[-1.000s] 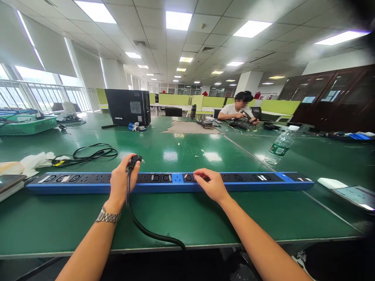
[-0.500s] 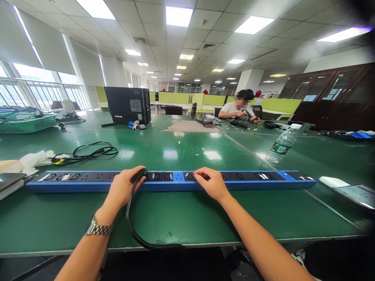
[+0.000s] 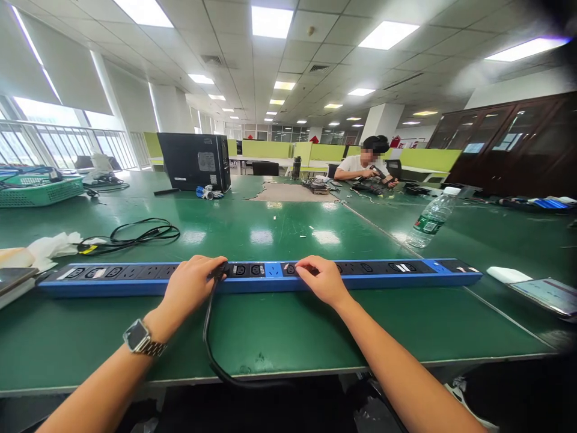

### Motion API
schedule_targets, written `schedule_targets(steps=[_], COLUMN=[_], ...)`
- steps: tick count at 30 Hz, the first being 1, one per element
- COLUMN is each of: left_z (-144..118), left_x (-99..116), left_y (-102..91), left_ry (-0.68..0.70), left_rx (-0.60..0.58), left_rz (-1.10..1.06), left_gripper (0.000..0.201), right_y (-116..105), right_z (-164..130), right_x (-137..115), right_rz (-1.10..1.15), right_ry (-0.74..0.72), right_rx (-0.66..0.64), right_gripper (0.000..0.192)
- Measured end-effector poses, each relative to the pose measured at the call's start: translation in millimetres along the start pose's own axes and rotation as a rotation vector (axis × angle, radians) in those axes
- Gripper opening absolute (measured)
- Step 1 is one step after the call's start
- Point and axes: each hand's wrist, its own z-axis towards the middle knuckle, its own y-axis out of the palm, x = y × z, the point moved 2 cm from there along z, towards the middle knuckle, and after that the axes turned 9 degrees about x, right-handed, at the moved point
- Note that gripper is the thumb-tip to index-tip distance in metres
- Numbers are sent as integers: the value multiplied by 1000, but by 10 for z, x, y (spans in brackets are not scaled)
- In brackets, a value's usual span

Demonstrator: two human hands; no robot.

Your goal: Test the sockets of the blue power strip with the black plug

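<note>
One long power strip [image 3: 396, 272] lies crosswise, sockets facing up.

Open-plan office: ceiling panel lights [image 3: 271, 21], green desk partitions [image 3: 265, 148].

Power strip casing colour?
Blue casing with a black socket face, on the power strip; head view.

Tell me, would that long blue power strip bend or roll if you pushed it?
The long blue power strip probably stays stiff: its edges look straight. Flat and boxy, it would likely slide, not roll. The right hand rests on it.
</note>
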Motion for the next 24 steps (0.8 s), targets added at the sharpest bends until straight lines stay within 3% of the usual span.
schedule_targets(steps=[5, 12, 24], left_z=[29, -57, -2], left_x=[-93, -87, -158], left_y=[48, 127, 95], left_ry=[-29, -65, -194], left_rx=[-24, 82, 88], left_rz=[-124, -193, -493], left_gripper=[39, 50, 47], right_y=[6, 1, -9], right_z=[-4, -1, 6], right_x=[-12, -18, -30], right_rz=[-40, -33, -22], right_ry=[-18, -4, 4], right_rx=[-1, -8, -21], right_gripper=[15, 15, 14])
